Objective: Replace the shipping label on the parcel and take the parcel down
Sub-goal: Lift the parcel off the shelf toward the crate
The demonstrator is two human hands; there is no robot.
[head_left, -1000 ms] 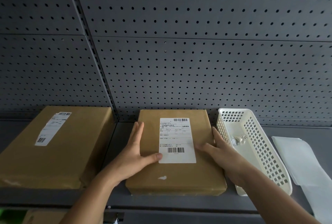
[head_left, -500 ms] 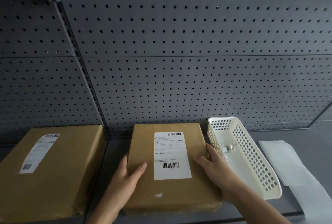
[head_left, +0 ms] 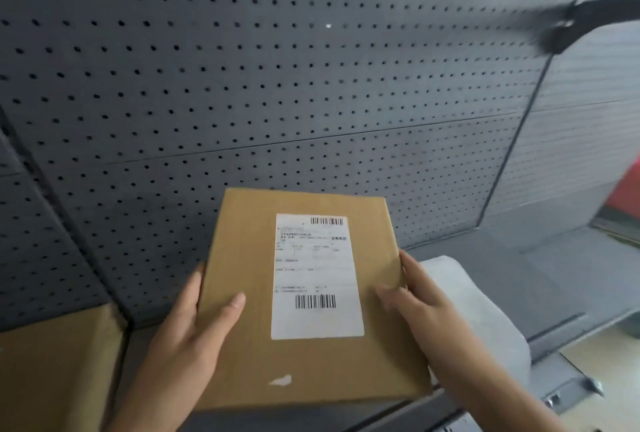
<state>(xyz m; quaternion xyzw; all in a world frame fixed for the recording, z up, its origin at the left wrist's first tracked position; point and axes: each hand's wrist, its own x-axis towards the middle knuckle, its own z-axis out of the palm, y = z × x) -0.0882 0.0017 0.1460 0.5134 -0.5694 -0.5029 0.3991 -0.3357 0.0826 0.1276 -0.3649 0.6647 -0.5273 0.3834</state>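
- Parcel (head_left: 304, 296): flat brown cardboard box, seen in lower centre of head view, gripped betw. both hands.
- Left hand (head_left: 194, 334): clamped on parcel's left edge; thumb laid across top face, fingers wrapped along the side and partly hidden under the box.
- Right hand (head_left: 419, 310): clamped on parcel's right edge; thumb pressed on top face near the label's lower right, fingers curled round the side. Some motion blur here.
- Shipping label (head_left: 317, 275): white, stuck upright on parcel's top face, slightly right of centre. Barcode seen at top right and another near bottom; small print not legible.
- Label sits betw. the two thumbs, touched by neither; left thumb tip is well apart from its left edge, right thumb just beside its right edge.
- Small white scrap or scuff (head_left: 281, 379) noted on parcel face below the label.
- Whether the near end of parcel rests on shelf (head_left: 540, 258) or is lifted clear: cannot be told.
- Second brown box (head_left: 59, 362) seen at lower left, apart from left hand.
- White sheet material (head_left: 485, 313) lying on shelf just right of right hand, partly covered by wrist.
- Grey pegboard (head_left: 277, 85) fills backgrd behind parcel.
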